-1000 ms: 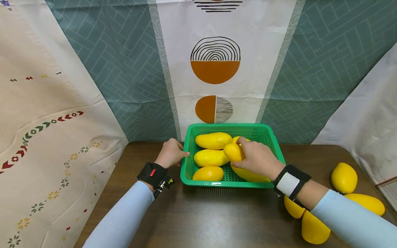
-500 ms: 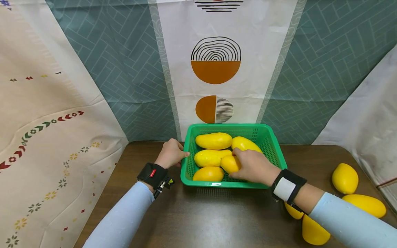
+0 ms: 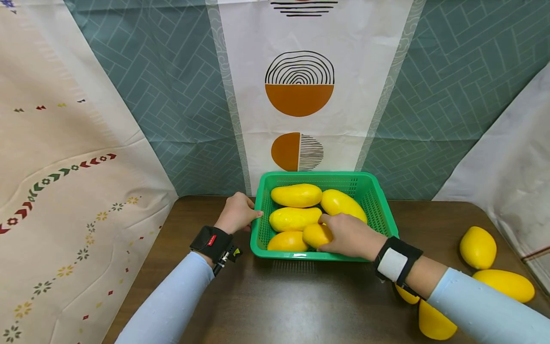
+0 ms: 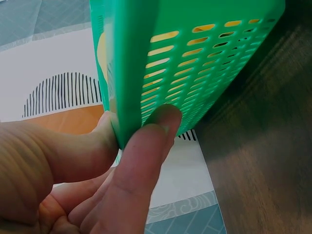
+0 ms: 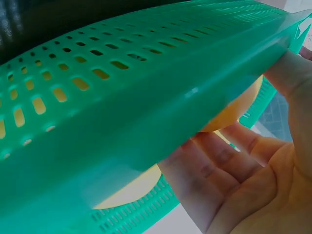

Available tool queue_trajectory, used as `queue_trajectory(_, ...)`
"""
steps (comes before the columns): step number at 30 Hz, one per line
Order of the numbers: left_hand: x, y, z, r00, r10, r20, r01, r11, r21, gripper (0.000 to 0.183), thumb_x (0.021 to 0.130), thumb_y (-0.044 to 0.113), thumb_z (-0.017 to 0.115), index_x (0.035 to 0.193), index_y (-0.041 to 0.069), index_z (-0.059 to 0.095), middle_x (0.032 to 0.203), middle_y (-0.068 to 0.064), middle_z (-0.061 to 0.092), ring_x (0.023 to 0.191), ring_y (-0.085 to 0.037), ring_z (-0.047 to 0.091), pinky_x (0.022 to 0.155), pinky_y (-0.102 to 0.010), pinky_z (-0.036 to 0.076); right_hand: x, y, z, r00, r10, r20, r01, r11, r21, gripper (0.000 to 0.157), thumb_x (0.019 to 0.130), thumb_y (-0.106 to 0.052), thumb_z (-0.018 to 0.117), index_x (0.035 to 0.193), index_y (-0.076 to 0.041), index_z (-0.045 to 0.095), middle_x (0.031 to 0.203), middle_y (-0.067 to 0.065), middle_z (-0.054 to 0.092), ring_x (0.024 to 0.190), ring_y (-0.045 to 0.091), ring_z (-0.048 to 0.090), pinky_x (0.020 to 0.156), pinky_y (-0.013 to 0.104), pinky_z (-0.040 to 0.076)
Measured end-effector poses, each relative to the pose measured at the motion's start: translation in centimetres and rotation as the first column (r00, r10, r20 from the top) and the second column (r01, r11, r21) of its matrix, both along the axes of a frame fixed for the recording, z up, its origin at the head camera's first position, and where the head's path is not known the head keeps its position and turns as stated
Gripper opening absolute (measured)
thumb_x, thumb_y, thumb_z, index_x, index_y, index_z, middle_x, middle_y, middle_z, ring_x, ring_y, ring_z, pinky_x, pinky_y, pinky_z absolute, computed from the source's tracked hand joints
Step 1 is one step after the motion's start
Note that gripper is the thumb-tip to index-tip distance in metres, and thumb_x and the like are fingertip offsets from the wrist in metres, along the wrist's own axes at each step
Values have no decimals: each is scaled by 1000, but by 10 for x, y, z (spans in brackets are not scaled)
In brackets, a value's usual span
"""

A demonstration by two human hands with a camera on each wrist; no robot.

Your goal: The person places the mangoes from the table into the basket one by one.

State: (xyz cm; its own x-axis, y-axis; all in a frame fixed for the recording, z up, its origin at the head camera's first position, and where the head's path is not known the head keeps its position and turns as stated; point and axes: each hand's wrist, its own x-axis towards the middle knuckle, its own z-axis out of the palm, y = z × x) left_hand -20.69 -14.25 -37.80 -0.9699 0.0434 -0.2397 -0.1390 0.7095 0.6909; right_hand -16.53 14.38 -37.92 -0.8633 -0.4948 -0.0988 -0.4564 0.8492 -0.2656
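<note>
A green plastic basket (image 3: 323, 256) with slotted walls holds several yellow mangoes. My left hand (image 3: 236, 213) pinches its left rim; in the left wrist view, the thumb and fingers lie on either side of the basket wall (image 4: 131, 58). Inside the basket's front part, my right hand (image 3: 354, 235) grips a mango (image 3: 317, 235). That mango sits low beside the front-left mango (image 3: 287, 241). Behind it are a middle-left mango (image 3: 294, 219), a back-left mango (image 3: 296, 195) and a back-right mango (image 3: 343, 204). The right hand hides part of the basket's front-right inside.
On the brown table (image 3: 275, 301), to the right of the basket, lie more mangoes: an upright one (image 3: 478, 247), a long one (image 3: 507, 284) and one near the front (image 3: 436, 321), partly behind the right sleeve. A patterned cloth (image 3: 296, 95) hangs just behind the basket.
My right hand has lowered the mango toward the basket's front, moving it slightly left beside the front-left mango. The back-right mango is now more exposed. My left hand stays on the rim.
</note>
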Motion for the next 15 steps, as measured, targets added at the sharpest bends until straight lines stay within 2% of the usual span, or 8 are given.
queue_trajectory(4,0,1,0,1000,4,4,-4,1000,4,28,82,20,73,100,-2,71,80,-13,69,57,-23,68,57,-36,57,1,0,0,999,36,17,-36,999,8,55,72,-47,77,110,-12,58,69,-7,52,61,9,46,57,24,39)
queue_trajectory(9,0,1,0,1000,4,6,-4,1000,-2,28,82,20,73,100,-2,71,81,-13,69,55,-21,67,57,-36,57,1,2,-1,999,35,24,-36,999,9,51,74,-50,74,108,-15,59,68,-7,51,62,9,47,58,23,39)
queue_trajectory(15,-1,1,0,1000,7,-1,-7,1000,-8,28,82,21,73,99,-1,71,81,-12,68,51,-17,65,54,-33,57,1,4,-2,999,28,45,-28,1000,0,51,76,-50,71,111,-15,59,71,-7,52,66,10,47,62,24,40)
